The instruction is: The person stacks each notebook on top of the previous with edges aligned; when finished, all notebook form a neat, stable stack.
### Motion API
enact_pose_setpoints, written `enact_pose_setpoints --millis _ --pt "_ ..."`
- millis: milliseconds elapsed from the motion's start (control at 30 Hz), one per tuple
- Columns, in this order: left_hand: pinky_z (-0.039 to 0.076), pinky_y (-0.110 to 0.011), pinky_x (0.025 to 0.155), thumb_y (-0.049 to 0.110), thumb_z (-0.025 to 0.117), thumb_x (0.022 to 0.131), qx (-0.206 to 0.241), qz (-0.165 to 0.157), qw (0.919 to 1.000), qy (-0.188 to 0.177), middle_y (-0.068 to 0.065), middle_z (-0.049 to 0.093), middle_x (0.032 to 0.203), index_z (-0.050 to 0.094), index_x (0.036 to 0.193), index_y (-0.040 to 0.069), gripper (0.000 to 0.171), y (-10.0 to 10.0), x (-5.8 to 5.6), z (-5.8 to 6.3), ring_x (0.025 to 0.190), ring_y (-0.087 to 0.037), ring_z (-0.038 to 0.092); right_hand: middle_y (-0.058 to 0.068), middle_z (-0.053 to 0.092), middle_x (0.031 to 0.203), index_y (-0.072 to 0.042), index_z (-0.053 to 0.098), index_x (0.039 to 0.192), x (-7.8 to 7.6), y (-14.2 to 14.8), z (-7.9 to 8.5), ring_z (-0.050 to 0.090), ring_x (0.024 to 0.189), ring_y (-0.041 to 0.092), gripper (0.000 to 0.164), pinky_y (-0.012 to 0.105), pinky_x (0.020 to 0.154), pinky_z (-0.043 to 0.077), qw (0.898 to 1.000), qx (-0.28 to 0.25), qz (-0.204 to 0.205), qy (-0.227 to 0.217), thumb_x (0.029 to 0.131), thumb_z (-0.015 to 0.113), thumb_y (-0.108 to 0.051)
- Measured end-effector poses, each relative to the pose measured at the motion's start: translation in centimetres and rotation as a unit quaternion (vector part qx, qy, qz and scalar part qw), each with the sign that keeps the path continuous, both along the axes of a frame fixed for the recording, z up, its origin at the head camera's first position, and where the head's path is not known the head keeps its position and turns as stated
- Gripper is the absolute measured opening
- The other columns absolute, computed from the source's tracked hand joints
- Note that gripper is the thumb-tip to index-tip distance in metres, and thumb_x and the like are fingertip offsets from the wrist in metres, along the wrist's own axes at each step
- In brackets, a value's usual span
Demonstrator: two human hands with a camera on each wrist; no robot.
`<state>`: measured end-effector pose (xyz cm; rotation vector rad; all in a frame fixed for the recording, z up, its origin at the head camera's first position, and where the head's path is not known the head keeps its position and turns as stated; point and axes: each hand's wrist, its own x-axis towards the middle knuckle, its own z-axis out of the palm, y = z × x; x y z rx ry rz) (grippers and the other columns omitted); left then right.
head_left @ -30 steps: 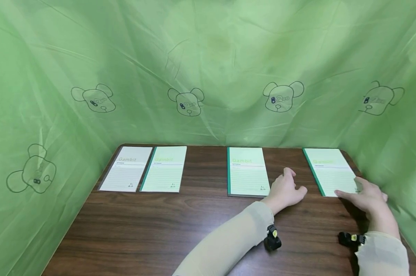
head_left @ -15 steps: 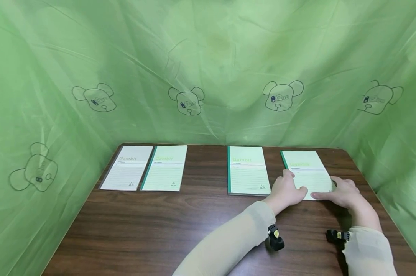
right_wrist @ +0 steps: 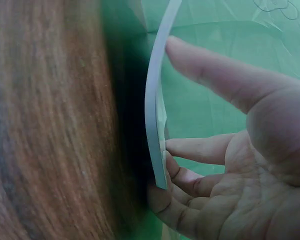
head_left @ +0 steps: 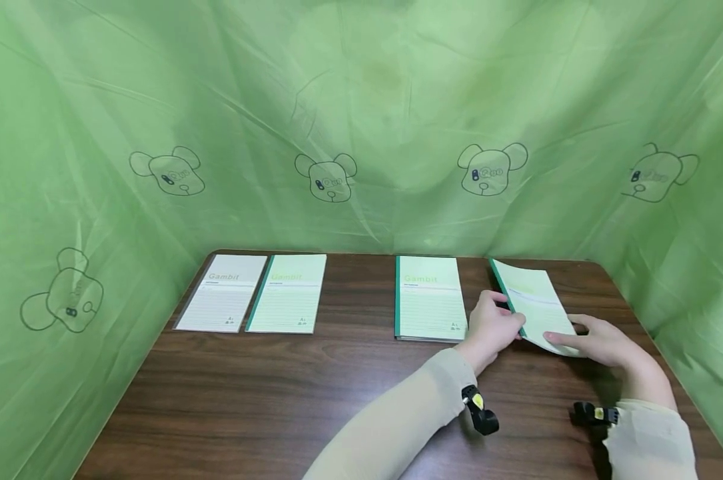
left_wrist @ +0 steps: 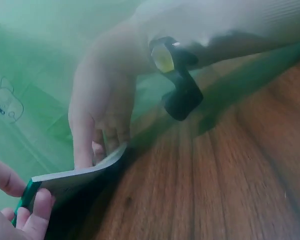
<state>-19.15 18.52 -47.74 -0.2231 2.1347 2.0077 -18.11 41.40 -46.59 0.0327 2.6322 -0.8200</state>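
Observation:
A green-spined notebook is at the right of the table, its near part raised and bent in a curve. The left hand pinches its spine between thumb and fingers, as the left wrist view also shows at the green edge. On the opposite edge, the right hand holds the notebook with the thumb on the cover. In the right wrist view, some fingers of the right hand curl round the notebook's edge. Just left of the left hand lies a stack of notebooks with a green-spined one on top.
Farther left, a dark-spined notebook and another green-spined notebook lie side by side near the back edge. The brown wooden table is surrounded at the back and sides by a green curtain.
The right hand has slid the rightmost notebook left to the left hand. Both hands have since taken hold of it, and its near part has lifted and bent.

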Motion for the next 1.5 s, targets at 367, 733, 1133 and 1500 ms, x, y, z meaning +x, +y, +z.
enact_pose_setpoints --millis 367,733,1133,1500 --pt "0.065 -0.038 0.059 -0.008 0.071 0.090 -0.011 -0.015 0.9998 0.010 0.007 0.063 0.087 0.073 0.118 0.016 0.037 -0.5 -0.2 0.3 0.056 -0.011 0.063 0.046 0.040 0.155 0.017 0.023 0.163 0.7 1.3 0.5 0.061 0.123 0.039 0.088 0.045 0.092 0.055 0.995 -0.092 -0.047 -0.003 0.113 0.057 -0.048" --pt "0.064 -0.036 0.060 -0.007 0.070 0.092 -0.024 -0.039 0.9986 0.027 0.008 0.063 0.087 0.072 0.121 0.020 0.039 -1.2 -0.6 1.1 0.055 -0.014 0.064 -0.012 0.073 0.108 -0.032 0.045 0.161 1.3 3.2 -0.2 0.071 0.093 0.006 0.057 0.024 0.080 0.057 0.963 -0.259 -0.061 0.052 0.111 0.066 -0.014" --pt "0.062 -0.033 0.057 -0.002 0.071 0.096 -0.036 -0.081 0.9934 0.072 0.009 0.064 0.096 0.071 0.121 0.018 0.032 -4.3 -1.3 2.7 0.055 -0.018 0.068 -0.010 0.078 0.118 -0.021 0.060 0.157 1.3 2.2 0.9 0.072 0.098 0.006 0.051 0.028 0.080 0.059 0.949 -0.307 -0.021 0.066 0.108 0.066 -0.004" --pt "0.062 -0.033 0.057 0.001 0.073 0.099 -0.031 -0.121 0.9880 0.090 0.007 0.066 0.124 0.067 0.135 0.021 0.042 -8.5 -0.4 3.6 0.063 -0.024 0.077 -0.005 0.081 0.110 -0.014 0.060 0.155 0.8 -1.7 2.3 0.076 0.096 0.004 0.053 0.024 0.078 0.060 0.948 -0.291 0.008 0.127 0.105 0.072 -0.003"
